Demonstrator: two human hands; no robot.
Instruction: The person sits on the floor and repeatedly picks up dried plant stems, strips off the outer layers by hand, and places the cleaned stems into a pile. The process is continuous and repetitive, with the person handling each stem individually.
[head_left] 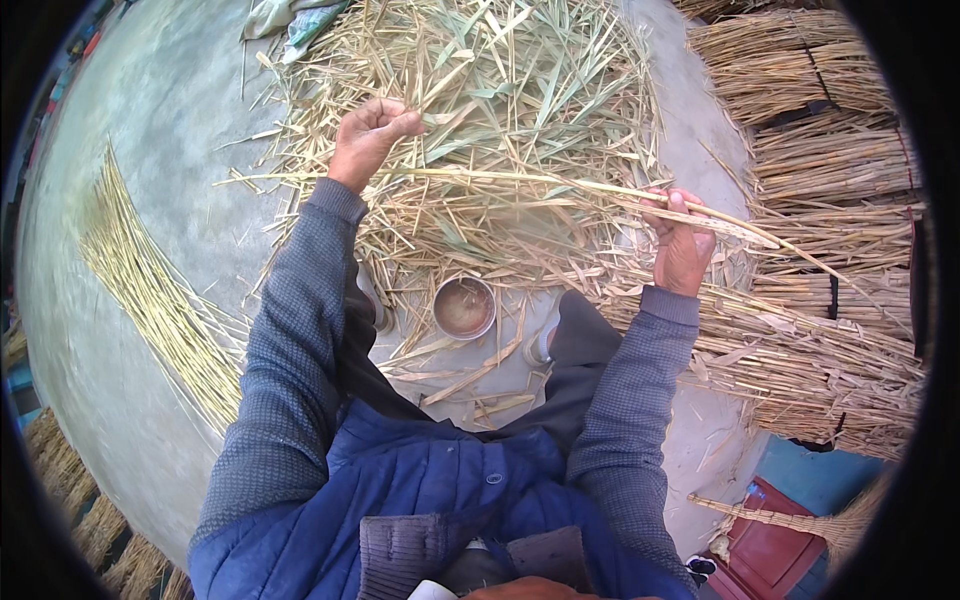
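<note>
A long, thin reed stalk (520, 178) lies crosswise in front of me, above a heap of stripped leaves (540, 80). My right hand (682, 240) is closed around it toward its right end, and a dry leaf sheath hangs along the stalk there. Just above the stalk's left part, my left hand (376, 132) is pinched, thumb against fingers. Whether a leaf is in that pinch cannot be made out against the heap behind it. The stalk's left end passes below the left wrist.
Between my feet stands a small round bowl (437, 302) with brownish contents. A sheaf of pale stalks (150, 290) lies at left on the grey floor (190, 130). Tied reed bundles (800, 60) are stacked at right, loose stalks (800, 340) nearer. A broom (800, 520) and red panel (770, 555) lie lower right.
</note>
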